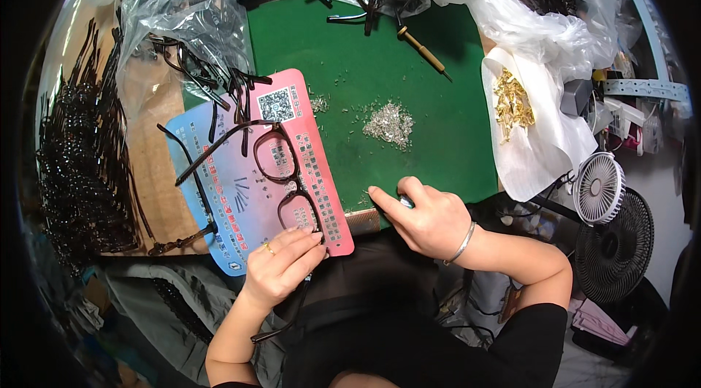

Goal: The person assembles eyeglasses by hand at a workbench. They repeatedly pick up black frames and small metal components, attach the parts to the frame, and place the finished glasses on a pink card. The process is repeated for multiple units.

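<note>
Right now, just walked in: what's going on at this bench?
A person's left hand holds one end of a dark glasses frame over a pink-and-blue sheet. The right hand is curled round a small shiny object, mostly hidden, with its index fingertip by a few tiny metal pieces at the near edge of the green mat. A pile of silvery pieces and a screwdriver lie farther back, untouched.
</note>
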`<state>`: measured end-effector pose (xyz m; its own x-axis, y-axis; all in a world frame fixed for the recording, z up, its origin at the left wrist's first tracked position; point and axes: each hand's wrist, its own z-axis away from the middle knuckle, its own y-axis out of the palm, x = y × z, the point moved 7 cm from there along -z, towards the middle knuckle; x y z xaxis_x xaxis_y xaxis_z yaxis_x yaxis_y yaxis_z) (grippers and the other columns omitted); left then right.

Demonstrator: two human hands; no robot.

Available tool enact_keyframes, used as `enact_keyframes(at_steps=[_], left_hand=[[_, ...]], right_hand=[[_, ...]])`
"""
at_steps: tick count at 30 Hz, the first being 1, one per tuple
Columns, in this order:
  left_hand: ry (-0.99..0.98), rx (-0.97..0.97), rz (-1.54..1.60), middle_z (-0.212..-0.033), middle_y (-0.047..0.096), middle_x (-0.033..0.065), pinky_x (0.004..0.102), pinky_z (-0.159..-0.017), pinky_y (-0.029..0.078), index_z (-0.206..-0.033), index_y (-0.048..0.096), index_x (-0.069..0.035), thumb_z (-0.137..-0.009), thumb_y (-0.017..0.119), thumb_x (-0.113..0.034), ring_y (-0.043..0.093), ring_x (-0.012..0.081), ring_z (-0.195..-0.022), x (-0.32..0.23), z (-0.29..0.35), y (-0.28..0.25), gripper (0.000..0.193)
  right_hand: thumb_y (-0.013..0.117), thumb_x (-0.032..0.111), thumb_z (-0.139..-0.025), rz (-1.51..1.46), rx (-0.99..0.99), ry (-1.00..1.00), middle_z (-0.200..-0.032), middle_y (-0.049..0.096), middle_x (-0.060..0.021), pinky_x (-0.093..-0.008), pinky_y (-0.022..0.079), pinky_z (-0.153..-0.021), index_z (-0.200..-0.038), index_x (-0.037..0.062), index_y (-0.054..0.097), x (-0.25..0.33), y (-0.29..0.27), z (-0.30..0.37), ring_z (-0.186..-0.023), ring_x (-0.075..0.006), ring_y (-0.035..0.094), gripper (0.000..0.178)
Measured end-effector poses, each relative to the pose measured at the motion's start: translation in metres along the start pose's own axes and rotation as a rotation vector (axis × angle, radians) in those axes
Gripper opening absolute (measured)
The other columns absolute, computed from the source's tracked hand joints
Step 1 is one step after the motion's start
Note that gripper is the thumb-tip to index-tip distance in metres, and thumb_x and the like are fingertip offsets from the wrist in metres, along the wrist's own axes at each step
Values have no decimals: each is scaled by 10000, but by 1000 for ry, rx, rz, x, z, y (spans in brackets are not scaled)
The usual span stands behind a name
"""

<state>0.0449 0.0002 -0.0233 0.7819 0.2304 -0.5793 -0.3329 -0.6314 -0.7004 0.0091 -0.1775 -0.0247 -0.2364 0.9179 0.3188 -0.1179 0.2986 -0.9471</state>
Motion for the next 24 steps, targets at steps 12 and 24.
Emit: enact_keyframes(at_steps=[12, 24], left_hand=[[-318, -129, -26, -785, 642, 86, 388, -815, 511, -822, 636, -23, -674, 736, 0, 641, 237, -782, -3, -7, 12, 180], [-272, -88, -89, -743, 630, 42, 403, -821, 501, -795, 649, -63, -661, 734, -28, 633, 201, -730, -2, -17, 14, 162]], right_hand=[[607, 86, -667, 30, 19, -24, -845, 491, -78, -288, 461, -420, -1168, 165, 574, 2, 9, -4, -496, -185, 511, 508], [633, 152, -753, -182, 109, -46, -875, 485, -109, -331, 508, -499, -1184, 171, 546, -10, 6, -7, -561, -228, 590, 440]])
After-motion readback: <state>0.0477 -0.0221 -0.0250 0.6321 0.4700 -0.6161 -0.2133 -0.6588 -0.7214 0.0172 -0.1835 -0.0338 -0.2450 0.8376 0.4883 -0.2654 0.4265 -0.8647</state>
